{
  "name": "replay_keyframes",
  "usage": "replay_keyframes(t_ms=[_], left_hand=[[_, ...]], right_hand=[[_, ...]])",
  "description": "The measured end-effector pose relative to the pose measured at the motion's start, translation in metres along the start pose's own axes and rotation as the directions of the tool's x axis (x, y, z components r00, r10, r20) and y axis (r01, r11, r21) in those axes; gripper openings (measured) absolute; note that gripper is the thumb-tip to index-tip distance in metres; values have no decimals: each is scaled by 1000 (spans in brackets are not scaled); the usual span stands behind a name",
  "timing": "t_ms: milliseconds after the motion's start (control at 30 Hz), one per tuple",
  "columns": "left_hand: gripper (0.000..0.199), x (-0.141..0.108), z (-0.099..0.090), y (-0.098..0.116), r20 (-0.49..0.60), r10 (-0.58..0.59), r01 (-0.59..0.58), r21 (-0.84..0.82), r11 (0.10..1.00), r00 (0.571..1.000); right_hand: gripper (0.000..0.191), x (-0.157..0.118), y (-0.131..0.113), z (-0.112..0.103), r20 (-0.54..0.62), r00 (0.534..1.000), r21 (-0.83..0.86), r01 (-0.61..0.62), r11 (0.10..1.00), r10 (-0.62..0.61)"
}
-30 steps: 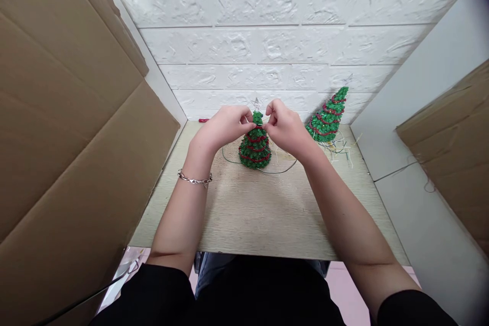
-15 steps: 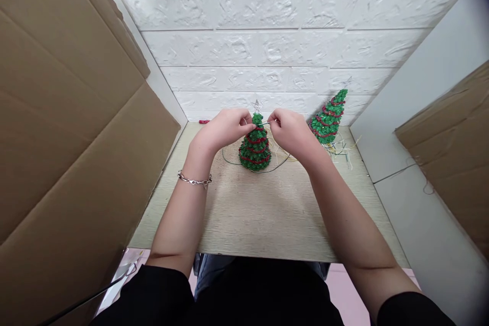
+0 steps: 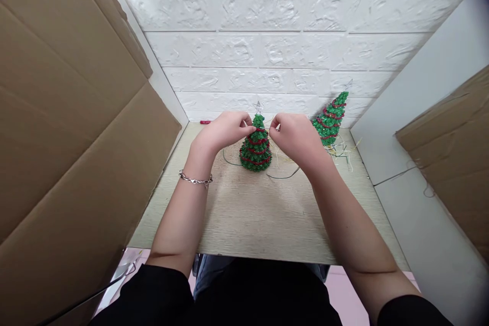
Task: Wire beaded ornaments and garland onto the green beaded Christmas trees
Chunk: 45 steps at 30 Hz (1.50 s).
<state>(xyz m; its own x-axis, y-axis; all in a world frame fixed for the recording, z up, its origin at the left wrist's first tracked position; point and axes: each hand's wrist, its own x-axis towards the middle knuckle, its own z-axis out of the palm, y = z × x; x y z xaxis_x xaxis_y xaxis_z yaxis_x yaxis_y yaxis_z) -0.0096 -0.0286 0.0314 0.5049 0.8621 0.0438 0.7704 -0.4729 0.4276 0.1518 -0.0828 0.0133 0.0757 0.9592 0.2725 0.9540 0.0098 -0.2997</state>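
Note:
A small green beaded tree with red garlands and a clear star on top stands upright between my hands. My left hand touches its upper left side, thumb and fingers pinched at the red garland. What those fingertips hold is too small to tell. Just right of the treetop, my right hand pinches a thin thread that stretches across to the tree. A dark green thread hangs from near my right hand down to the table, and another curves out at the tree's lower left.
A second beaded tree leans by the white brick wall at the back right, with loose thread ends below it. A small red item lies at the back left. Cardboard rises on the left.
My right hand has shifted slightly right and down, and the thread between the hands looks paler. The dark thread's end has moved right, away from the tree's base.

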Motion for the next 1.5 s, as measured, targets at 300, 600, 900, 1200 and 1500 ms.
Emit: replay_keyframes(t_ms=[300, 600, 900, 1200, 1500], left_hand=[[15, -1, -1, 2, 1, 2, -2, 30, 1000, 1000], [15, 0, 1, 0, -5, 3, -3, 15, 1000, 1000], [16, 0, 1, 3, -8, -6, 7, 28, 1000, 1000], [18, 0, 2, 2, -50, 24, -21, 57, 998, 998], [16, 0, 2, 1, -49, 28, -26, 37, 999, 998]], right_hand=[[24, -2, -5, 6, -70, 997, -116, -27, 993, 19], [22, -7, -11, 6, -17, 1000, -167, -1, 986, -2], [24, -4, -11, 9, -67, 998, -141, 10, 990, -20], [25, -1, -10, 11, -70, 997, -93, 25, 995, -32], [29, -1, -17, 25, -55, 997, -127, 43, 991, -50]])
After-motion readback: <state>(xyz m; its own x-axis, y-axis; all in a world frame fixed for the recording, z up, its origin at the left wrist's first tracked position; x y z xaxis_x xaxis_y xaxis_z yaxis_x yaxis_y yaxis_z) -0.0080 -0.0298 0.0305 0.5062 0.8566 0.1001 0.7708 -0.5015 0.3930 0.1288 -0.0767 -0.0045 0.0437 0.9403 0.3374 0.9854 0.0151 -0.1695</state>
